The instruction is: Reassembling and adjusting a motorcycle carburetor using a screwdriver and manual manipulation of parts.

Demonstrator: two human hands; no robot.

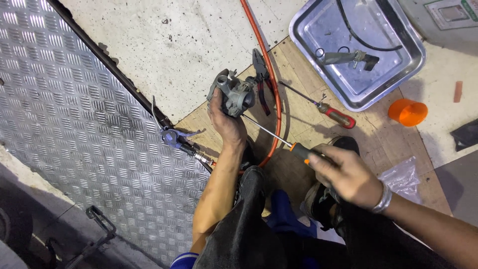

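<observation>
Gripping a grey carburetor (231,92) upright over the wooden board (298,124), left hand (226,122) steadies it. Right hand (348,174) clenches an orange-handled screwdriver (279,139), tip at its body; pliers (261,79) and steel tray (413,65) lie within reach.

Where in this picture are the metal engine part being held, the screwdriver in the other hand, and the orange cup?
grey metal part (234,94), head view, on its round body.
orange-handled screwdriver (300,150), head view, on the handle's front end.
orange cup (407,112), head view, on its side wall.

Left hand (225,122) grips carburetor (233,92); right hand (346,175) drives screwdriver (279,138).
</observation>
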